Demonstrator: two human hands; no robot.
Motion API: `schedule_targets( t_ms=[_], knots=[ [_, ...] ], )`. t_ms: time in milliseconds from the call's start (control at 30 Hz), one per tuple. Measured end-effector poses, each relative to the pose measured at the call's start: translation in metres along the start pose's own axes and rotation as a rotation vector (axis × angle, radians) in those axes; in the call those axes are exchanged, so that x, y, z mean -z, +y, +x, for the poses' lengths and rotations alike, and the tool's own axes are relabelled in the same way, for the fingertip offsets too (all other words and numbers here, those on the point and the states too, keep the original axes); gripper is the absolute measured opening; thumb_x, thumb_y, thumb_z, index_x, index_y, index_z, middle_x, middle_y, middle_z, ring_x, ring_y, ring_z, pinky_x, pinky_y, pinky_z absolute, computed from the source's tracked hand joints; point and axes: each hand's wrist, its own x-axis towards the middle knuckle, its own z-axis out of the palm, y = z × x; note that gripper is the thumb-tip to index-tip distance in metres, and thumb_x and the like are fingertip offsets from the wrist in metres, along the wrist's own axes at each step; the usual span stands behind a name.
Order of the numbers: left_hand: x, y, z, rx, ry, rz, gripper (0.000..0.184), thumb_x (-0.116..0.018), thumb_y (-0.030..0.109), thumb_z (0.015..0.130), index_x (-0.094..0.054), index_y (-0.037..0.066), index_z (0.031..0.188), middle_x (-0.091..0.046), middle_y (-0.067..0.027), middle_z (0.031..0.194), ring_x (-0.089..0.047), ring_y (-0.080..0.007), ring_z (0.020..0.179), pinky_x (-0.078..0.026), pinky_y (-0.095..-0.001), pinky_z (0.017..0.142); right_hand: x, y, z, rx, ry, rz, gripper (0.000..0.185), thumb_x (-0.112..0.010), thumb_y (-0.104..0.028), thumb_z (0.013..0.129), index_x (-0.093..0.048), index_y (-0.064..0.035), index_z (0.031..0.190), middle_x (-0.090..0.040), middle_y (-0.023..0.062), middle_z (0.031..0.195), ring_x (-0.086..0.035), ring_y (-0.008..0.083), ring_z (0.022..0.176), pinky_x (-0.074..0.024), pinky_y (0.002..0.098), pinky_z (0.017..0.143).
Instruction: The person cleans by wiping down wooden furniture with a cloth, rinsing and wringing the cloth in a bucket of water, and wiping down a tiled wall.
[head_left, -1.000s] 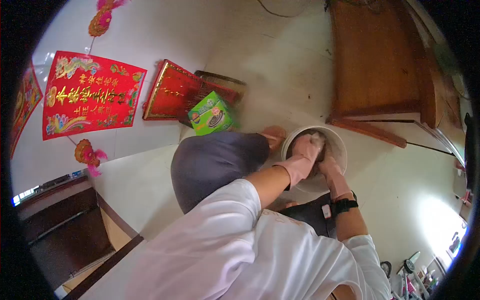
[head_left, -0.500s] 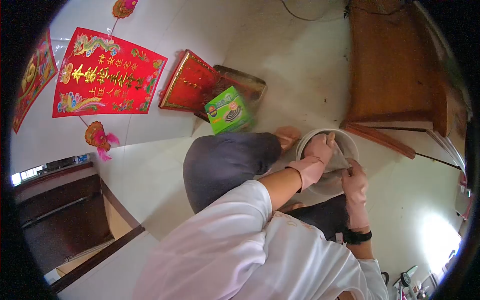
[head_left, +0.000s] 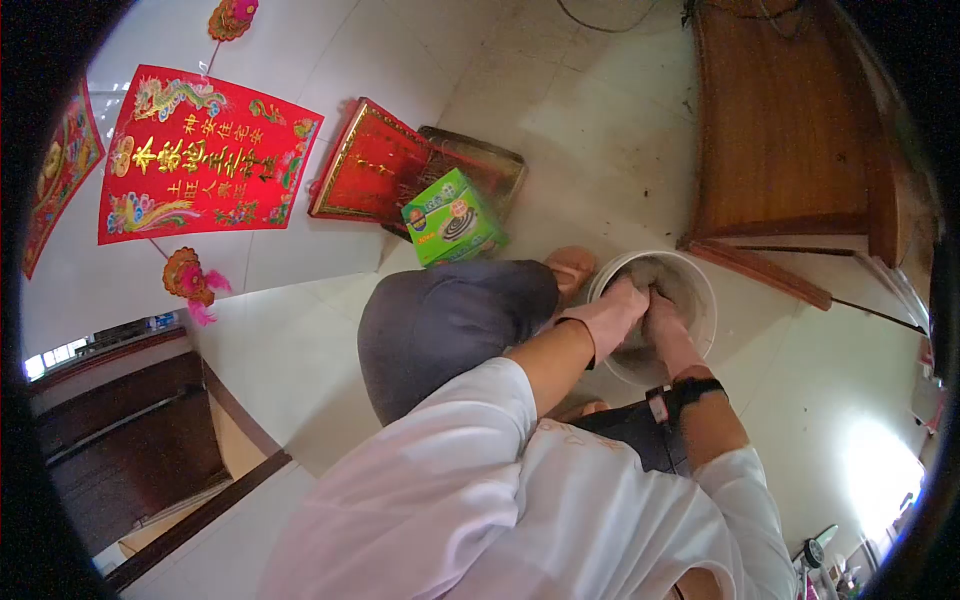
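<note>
Both hands wear pink rubber gloves and reach down into a white bucket [head_left: 708,318] standing on the floor between my feet. My left hand [head_left: 626,296] is closed on a wet-looking grey cloth [head_left: 648,271] inside the bucket. Close beside it, my right hand [head_left: 660,312] also grips the cloth, its fingers partly hidden by the bucket's depth. A black band [head_left: 688,398] is around my right wrist.
A green mosquito coil box [head_left: 450,220] leans by a red and gold altar panel [head_left: 372,165]. A wooden cabinet [head_left: 790,130] stands beyond the bucket. A red poster [head_left: 210,155] hangs on the tiled wall. My sandaled foot [head_left: 570,270] is beside the bucket.
Both hands have gone lower into the bucket and closer together, taking the cloth down from the upper part of the bucket. The right forearm has swung inward.
</note>
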Motion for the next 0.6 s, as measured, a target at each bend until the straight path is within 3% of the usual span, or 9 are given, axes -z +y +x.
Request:
schedule_targets(
  t_ms=[100,200,300,400,467,500,567,600],
  knots=[
    [0.001,0.005,-0.007,0.115,-0.019,-0.081,0.054,-0.050,0.041,0.091,-0.052,0.000,0.126,-0.059,-0.0207,0.122,-0.057,-0.0342,0.113,-0.046,-0.0412,0.095,-0.010,0.013,0.023,-0.111,-0.055,0.085,0.034,-0.043,-0.016,0.093,-0.057,-0.0102,0.123,-0.056,0.0214,0.125,-0.055,0.0361,0.115,-0.0444,0.0451,0.096],
    [-0.003,-0.008,0.002,0.115,-0.058,-0.143,0.052,-0.050,0.041,0.092,-0.053,0.001,0.125,-0.060,-0.0190,0.120,-0.058,-0.0326,0.111,-0.046,-0.0415,0.093,0.017,0.002,-0.006,-0.178,0.043,0.428,0.030,-0.045,-0.014,0.091,-0.062,-0.0078,0.115,-0.059,0.0173,0.123,-0.056,0.0351,0.114,-0.0454,0.0428,0.094],
    [-0.007,-0.025,0.013,0.089,-0.117,-0.232,0.051,-0.051,0.040,0.092,-0.054,0.001,0.124,-0.061,-0.0174,0.119,-0.059,-0.0311,0.108,-0.047,-0.0418,0.092,0.055,-0.012,-0.043,-0.057,0.112,0.334,0.030,-0.053,-0.004,0.087,-0.062,-0.0056,0.115,-0.064,0.0153,0.113,-0.062,0.0286,0.102,-0.0476,0.0361,0.088],
    [-0.017,-0.044,0.031,0.009,-0.231,-0.398,0.050,-0.051,0.040,0.092,-0.055,0.002,0.124,-0.062,-0.0157,0.117,-0.060,-0.0295,0.105,-0.047,-0.0420,0.090,0.044,0.012,-0.059,0.130,0.235,0.804,0.025,-0.053,0.000,0.087,-0.067,-0.0053,0.108,-0.066,0.0102,0.107,-0.062,0.0186,0.097,-0.0474,0.0299,0.085],
    [-0.023,-0.052,0.037,-0.039,-0.340,-0.558,0.049,-0.052,0.039,0.092,-0.056,0.002,0.123,-0.063,-0.0146,0.116,-0.060,-0.0285,0.103,-0.047,-0.0422,0.089,0.083,-0.005,-0.096,-0.010,0.146,0.951,0.027,-0.054,0.001,0.085,-0.066,-0.0039,0.110,-0.067,0.0104,0.105,-0.062,0.0181,0.098,-0.0471,0.0275,0.087],
    [-0.024,-0.054,0.038,-0.020,-0.396,-0.669,0.048,-0.052,0.039,0.092,-0.056,0.002,0.123,-0.063,-0.0141,0.115,-0.061,-0.0279,0.102,-0.047,-0.0423,0.089,0.097,-0.011,-0.108,-0.074,0.102,1.027,0.029,-0.054,0.001,0.084,-0.065,-0.0032,0.111,-0.068,0.0106,0.104,-0.063,0.0178,0.098,-0.0469,0.0263,0.088],
    [-0.020,-0.046,0.033,0.144,-0.494,-0.952,0.047,-0.053,0.039,0.092,-0.057,0.003,0.121,-0.064,-0.0125,0.113,-0.061,-0.0269,0.099,-0.048,-0.0431,0.087,0.094,-0.001,-0.118,0.045,0.132,1.031,0.027,-0.054,0.001,0.085,-0.065,-0.0014,0.110,-0.068,0.0102,0.103,-0.062,0.0152,0.099,-0.0470,0.0250,0.087],
    [-0.018,-0.037,0.027,0.287,-0.357,-0.884,0.042,-0.056,0.034,0.090,-0.058,0.005,0.120,-0.065,-0.0116,0.112,-0.061,-0.0275,0.100,-0.048,-0.0440,0.086,0.093,0.003,-0.123,0.109,0.143,1.032,0.027,-0.053,0.001,0.085,-0.065,-0.0006,0.110,-0.068,0.0100,0.102,-0.062,0.0138,0.099,-0.0470,0.0243,0.086]
  ],
)
